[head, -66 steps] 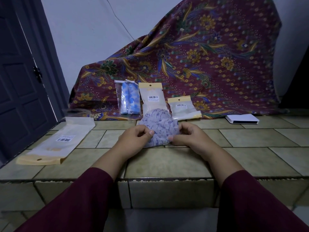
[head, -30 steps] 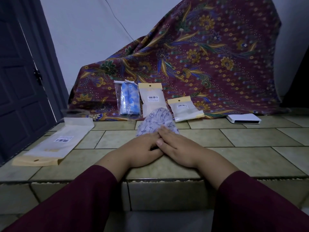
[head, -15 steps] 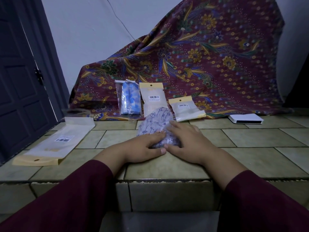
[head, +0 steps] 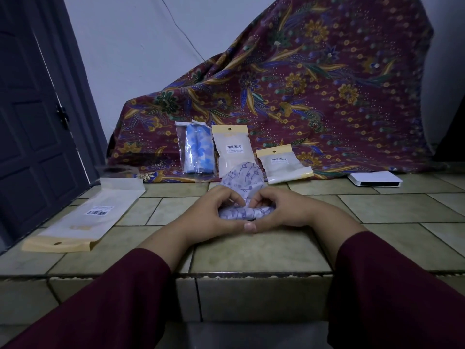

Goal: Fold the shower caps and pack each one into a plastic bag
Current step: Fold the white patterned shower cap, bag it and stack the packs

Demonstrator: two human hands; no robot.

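Shower cap (head: 242,182) (pale lilac, dark floral print) sits on the tiled bench (head: 377,210), centre, just in front of the standing packets. Near half is rolled or folded into a bundle; far half not yet folded, rounded edge sticking up behind the fingers.

Left hand (head: 216,212) and right hand (head: 279,210) both curl around the bundle, fingers on top, thumbs meeting at the near edge. Both gripping the cap, neither one free.

Progress, my read: fold is partway, this cap not bagged. At least one cap looks done: clear plastic bag (head: 195,149) with a blue-and-white rolled cap inside, leaning on the patterned cloth (head: 314,84). Two cream-header packets next to it, tall packet (head: 232,147) and short packet (head: 283,163) (contents not discernible, can't say packed or empty). Long flat bag (head: 85,217) lies well to the left on the bench, looks empty, likely a candidate for this cap. Left to do: finish fold, slide into bag. Can't tell how many caps remain.

Labels: white barcode stickers on the tall packet, short packet and long flat bag. Text under the barcodes too small to read, no brand legible.

White flat box (head: 375,178) at the right, by the cloth edge. Dark door (head: 32,122) at left.
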